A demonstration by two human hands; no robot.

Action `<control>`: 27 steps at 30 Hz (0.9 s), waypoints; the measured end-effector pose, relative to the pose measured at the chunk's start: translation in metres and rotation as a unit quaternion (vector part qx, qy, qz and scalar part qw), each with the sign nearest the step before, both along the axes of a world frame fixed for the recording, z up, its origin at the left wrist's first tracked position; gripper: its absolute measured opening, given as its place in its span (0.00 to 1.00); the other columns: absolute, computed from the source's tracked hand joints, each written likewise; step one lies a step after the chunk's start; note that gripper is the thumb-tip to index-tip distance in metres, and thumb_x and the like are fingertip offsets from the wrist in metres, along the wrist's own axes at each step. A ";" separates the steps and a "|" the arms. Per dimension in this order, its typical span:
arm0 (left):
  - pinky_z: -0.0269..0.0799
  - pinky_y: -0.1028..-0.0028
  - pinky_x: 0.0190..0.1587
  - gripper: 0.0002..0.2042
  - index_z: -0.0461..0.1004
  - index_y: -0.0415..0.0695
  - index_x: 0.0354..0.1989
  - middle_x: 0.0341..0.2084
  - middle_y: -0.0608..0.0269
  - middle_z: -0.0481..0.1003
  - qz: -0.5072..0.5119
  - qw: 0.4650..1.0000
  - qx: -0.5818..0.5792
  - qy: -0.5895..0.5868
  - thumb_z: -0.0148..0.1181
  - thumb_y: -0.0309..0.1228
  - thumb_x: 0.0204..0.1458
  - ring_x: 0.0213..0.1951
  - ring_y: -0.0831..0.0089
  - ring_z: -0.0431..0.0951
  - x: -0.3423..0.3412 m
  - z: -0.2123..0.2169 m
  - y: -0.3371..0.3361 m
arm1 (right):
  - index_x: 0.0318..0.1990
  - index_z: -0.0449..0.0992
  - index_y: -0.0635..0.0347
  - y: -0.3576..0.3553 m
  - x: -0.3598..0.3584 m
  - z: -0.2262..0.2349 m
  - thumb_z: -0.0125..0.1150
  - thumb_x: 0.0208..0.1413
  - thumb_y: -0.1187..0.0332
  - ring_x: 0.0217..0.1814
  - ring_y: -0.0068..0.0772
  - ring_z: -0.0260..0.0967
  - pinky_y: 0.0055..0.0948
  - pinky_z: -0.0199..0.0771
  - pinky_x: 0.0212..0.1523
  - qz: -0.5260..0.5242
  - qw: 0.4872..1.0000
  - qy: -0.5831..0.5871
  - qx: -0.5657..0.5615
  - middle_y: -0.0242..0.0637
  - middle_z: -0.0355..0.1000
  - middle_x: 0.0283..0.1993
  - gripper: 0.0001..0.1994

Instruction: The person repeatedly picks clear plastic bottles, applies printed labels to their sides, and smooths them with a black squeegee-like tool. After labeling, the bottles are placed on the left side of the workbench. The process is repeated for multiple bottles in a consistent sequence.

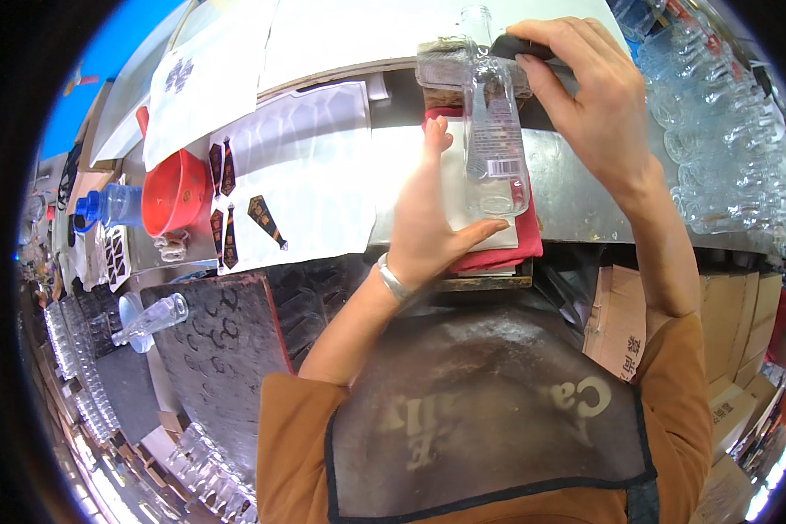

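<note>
A clear glass bottle [495, 166] lies with its neck pointing away from me, propped on a worn block wrapped in clear tape [443, 68]. Printed text and a barcode show on its body. Beside its left side is my left hand [428, 196], open, with the thumb stretched toward the base; whether it touches the glass I cannot tell. My right hand [598, 96] pinches a small flat black scraper-like piece [522, 46] close to the bottle's shoulder. Under the bottle are white paper and a folded red cloth [534, 234].
A white sheet with dark tie-shaped decals [266, 222] lies on the bench to the left, near a red bowl [175, 194] and a blue-capped jug [118, 206]. Many clear bottles [716, 131] stand at the right. Cardboard boxes [729, 323] sit below them.
</note>
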State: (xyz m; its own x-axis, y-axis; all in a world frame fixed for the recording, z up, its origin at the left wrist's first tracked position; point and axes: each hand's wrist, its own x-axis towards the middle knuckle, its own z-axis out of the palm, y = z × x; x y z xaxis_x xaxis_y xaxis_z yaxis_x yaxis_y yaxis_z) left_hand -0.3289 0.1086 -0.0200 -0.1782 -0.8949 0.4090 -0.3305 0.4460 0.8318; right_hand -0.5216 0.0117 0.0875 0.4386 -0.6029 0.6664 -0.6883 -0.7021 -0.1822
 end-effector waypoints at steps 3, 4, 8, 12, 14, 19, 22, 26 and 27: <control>0.60 0.59 0.68 0.62 0.38 0.27 0.73 0.70 0.31 0.53 0.034 0.999 -0.020 -0.024 0.81 0.39 0.38 0.69 0.44 0.61 -0.006 0.000 0.004 | 0.37 0.77 0.58 0.036 0.022 -0.008 0.65 0.46 0.77 0.40 0.42 0.74 0.37 0.76 0.40 0.147 0.983 0.110 0.023 0.37 0.76 0.37 0.10; 0.59 0.59 0.68 0.62 0.37 0.26 0.72 0.70 0.31 0.52 0.038 0.999 -0.008 -0.016 0.80 0.40 0.38 0.69 0.43 0.60 -0.007 0.000 0.005 | 0.35 0.76 0.57 0.052 0.027 -0.012 0.65 0.45 0.76 0.39 0.41 0.73 0.38 0.76 0.39 0.176 0.966 0.177 0.062 0.37 0.74 0.35 0.09; 0.56 0.56 0.70 0.68 0.28 0.30 0.74 0.72 0.31 0.46 0.060 0.997 -0.033 -0.042 0.83 0.35 0.35 0.71 0.46 0.57 -0.007 -0.009 0.006 | 0.34 0.75 0.56 0.027 0.023 -0.006 0.64 0.46 0.74 0.41 0.41 0.74 0.39 0.75 0.40 0.156 0.949 0.183 0.204 0.37 0.74 0.35 0.07; 0.57 0.56 0.69 0.70 0.29 0.31 0.74 0.71 0.32 0.48 0.048 0.998 -0.011 -0.025 0.84 0.36 0.32 0.70 0.47 0.59 -0.005 -0.008 0.006 | 0.37 0.78 0.56 0.006 0.008 -0.002 0.68 0.43 0.75 0.43 0.41 0.75 0.38 0.77 0.42 0.088 0.991 0.062 0.083 0.37 0.76 0.38 0.11; 0.58 0.56 0.69 0.70 0.29 0.32 0.74 0.71 0.32 0.49 0.049 0.998 -0.002 -0.040 0.84 0.36 0.32 0.69 0.48 0.60 -0.002 -0.009 0.006 | 0.37 0.78 0.57 0.041 0.012 -0.020 0.69 0.42 0.75 0.42 0.41 0.76 0.37 0.77 0.40 0.192 0.975 0.095 0.061 0.37 0.75 0.37 0.12; 0.59 0.56 0.68 0.69 0.32 0.35 0.75 0.72 0.37 0.51 0.049 0.997 -0.007 -0.060 0.84 0.36 0.32 0.67 0.49 0.63 0.002 -0.010 0.010 | 0.41 0.79 0.58 0.005 -0.011 -0.016 0.67 0.47 0.76 0.39 0.42 0.75 0.34 0.76 0.39 0.074 0.992 0.005 0.105 0.39 0.76 0.38 0.12; 0.59 0.55 0.68 0.68 0.34 0.36 0.76 0.71 0.39 0.52 0.056 0.995 -0.006 -0.079 0.84 0.37 0.32 0.67 0.50 0.64 0.004 -0.010 0.009 | 0.37 0.79 0.56 0.027 -0.003 -0.030 0.70 0.41 0.77 0.40 0.42 0.74 0.36 0.77 0.41 0.163 0.986 -0.019 0.035 0.37 0.76 0.36 0.13; 0.59 0.55 0.68 0.66 0.35 0.38 0.76 0.71 0.39 0.53 0.055 0.997 0.009 -0.056 0.83 0.38 0.34 0.67 0.50 0.64 0.005 -0.010 0.008 | 0.40 0.79 0.59 0.023 -0.011 -0.032 0.70 0.42 0.77 0.36 0.40 0.74 0.35 0.77 0.37 0.210 0.969 -0.030 0.126 0.37 0.73 0.33 0.14; 0.59 0.55 0.68 0.66 0.35 0.38 0.76 0.71 0.39 0.54 0.059 0.996 0.006 -0.061 0.83 0.38 0.35 0.67 0.50 0.63 0.005 -0.014 0.010 | 0.40 0.79 0.59 0.007 -0.019 -0.032 0.70 0.43 0.78 0.37 0.41 0.75 0.35 0.77 0.39 0.132 0.974 -0.093 0.159 0.38 0.74 0.34 0.14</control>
